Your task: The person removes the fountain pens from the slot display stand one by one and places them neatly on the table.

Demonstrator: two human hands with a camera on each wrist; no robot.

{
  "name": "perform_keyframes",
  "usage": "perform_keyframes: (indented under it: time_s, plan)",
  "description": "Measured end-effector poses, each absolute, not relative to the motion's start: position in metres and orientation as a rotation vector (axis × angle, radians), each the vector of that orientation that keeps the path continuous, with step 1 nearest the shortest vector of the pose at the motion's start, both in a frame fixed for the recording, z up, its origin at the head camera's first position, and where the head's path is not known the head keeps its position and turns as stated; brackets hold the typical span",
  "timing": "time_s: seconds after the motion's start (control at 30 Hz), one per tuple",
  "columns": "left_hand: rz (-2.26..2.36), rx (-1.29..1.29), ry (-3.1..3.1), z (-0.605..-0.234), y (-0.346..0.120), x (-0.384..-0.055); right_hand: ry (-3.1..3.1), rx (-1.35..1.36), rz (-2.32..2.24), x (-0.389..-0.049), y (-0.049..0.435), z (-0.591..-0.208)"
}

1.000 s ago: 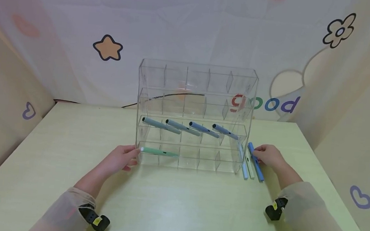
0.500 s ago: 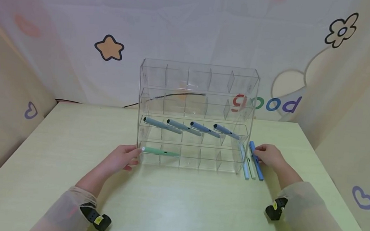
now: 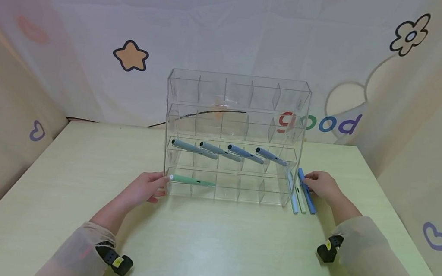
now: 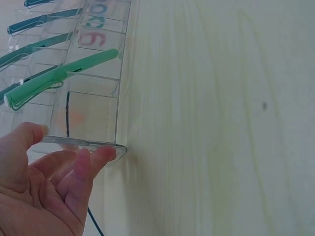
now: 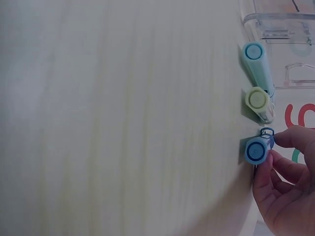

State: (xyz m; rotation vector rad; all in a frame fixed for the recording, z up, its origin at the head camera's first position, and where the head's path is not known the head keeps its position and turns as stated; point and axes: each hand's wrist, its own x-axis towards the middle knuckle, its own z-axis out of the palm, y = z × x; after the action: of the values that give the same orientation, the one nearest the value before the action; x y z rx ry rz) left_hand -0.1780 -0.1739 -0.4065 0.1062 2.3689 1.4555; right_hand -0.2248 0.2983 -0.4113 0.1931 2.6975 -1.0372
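Note:
A clear acrylic pen rack with divided tiers stands on the table. My left hand grips its left side wall, thumb on one face and fingers on the other in the left wrist view. Just beside that hand, a green pen lies in the lowest tier. Several bluish pens, among them a pale blue-grey pen, slope in the tier above. To the rack's right, my right hand pinches a dark blue pen on the table. A pale green pen and a light blue pen lie next to it.
The pale wooden table runs up to a printed cloth backdrop, which also hangs along both sides. The rack's two upper tiers hold no pens. Small black cameras sit on both wrists.

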Motion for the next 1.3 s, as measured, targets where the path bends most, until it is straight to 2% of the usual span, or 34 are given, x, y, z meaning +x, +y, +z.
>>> perform_keyframes:
  time_s: [1.3]
  plan:
    - [1.463,0.078,2.364,-0.4096,-0.1751,-0.1806,2.684,0.212,-1.053,-0.2261,0.2974,-0.4168]
